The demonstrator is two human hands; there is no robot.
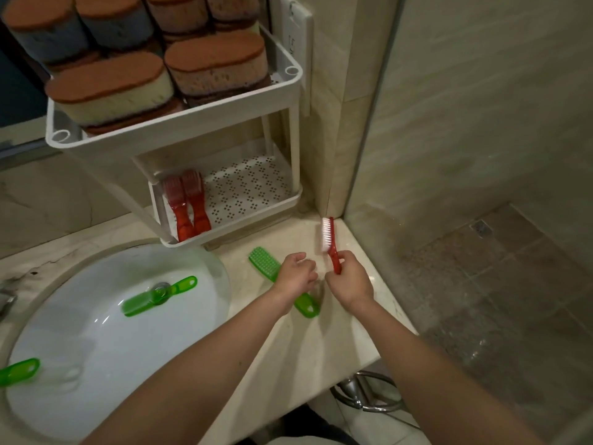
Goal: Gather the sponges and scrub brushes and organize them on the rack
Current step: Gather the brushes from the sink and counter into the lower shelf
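The right hand (348,279) was clenched round the handle end of the red brush (330,242), which stood nearly upright over the bench (321,348), its white bristles facing 9 o'clock. It looked like light, rigid, translucent plastic, probably slick if wet. The narrow handle was the sensible place to grip, leaving the springy bristles free.

The left hand (296,274) hung loosely curled just at 9 o'clock of the right, above the middle of a green brush (264,261) lying flat on the bench. Whether it touched that brush could not be told.

At 11 o'clock stood the white plastic rack (224,107). Its top tier was packed with oval sponges (109,81), soft and porous under rough brown scouring faces. On the perforated lower tray, two more red brushes (187,203) lay side by side at its 9 o'clock edge.

Two further green brushes waited in the glossy white sink (80,364), one over the drain (160,295) and one at 8 o'clock (19,370).
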